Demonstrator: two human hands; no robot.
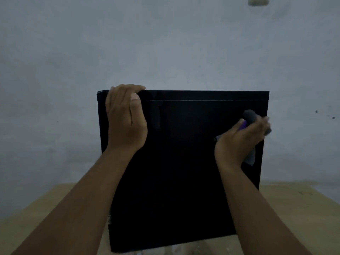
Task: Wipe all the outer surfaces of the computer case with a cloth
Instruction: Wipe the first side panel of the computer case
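Observation:
A black computer case (184,162) stands upright on a wooden table, its broad side panel facing me. My left hand (125,120) grips the case's top left edge, fingers hooked over the top and thumb on the panel. My right hand (242,142) holds a grey cloth (249,116) with a purple patch, bunched in curled fingers, against the right part of the side panel near the right edge. A flap of the cloth hangs below the hand. The case's far sides are hidden.
The wooden table (303,214) spreads to both sides of the case. A pale grey wall (165,43) rises close behind it, with a light switch plate (258,0) at the top right.

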